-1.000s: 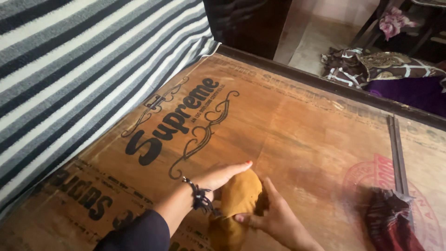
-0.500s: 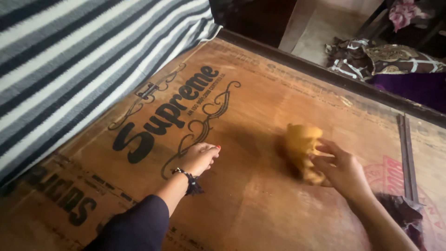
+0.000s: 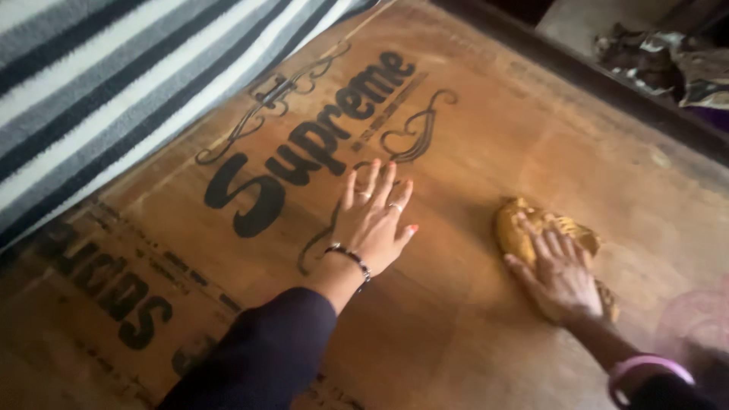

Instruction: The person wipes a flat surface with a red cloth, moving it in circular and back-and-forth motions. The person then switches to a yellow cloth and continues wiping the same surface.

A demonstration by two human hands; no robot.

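Two hands are down on the board (image 3: 486, 152), a broad brown wooden sheet with dark printed lettering and scrollwork across it. Our left hand (image 3: 372, 220) lies flat and open, fingers spread, palm on the wood just below the big lettering; it grips nothing and looks to be bracing us. It wears rings and a dark beaded bracelet (image 3: 351, 258), and a dark sleeve (image 3: 266, 357) covers the arm. Our right hand (image 3: 558, 277) is spread over a yellow cloth (image 3: 524, 228), pressing it onto the board with fingers extended rather than curled around it; a pink bangle (image 3: 645, 372) sits at that wrist. The cloth is bunched, lying to the right of the left hand and well apart from it, partly hidden under our fingers.

We judge that the step in hand is wiping the board: the cloth is pressed flat to the surface in the right half, while the left hand only steadies. How much of the wood has been covered we cannot tell from its look. A next stroke would call for firm downward pressure on the cloth and a sweep across the wood, and the left hand would have to lift if the cloth is to reach the lettering under it.

A striped blanket (image 3: 99, 83) in grey, white and dark bands lies along the board's left edge. Crumpled fabric (image 3: 668, 61) sits beyond the dark frame (image 3: 600, 80) at upper right.
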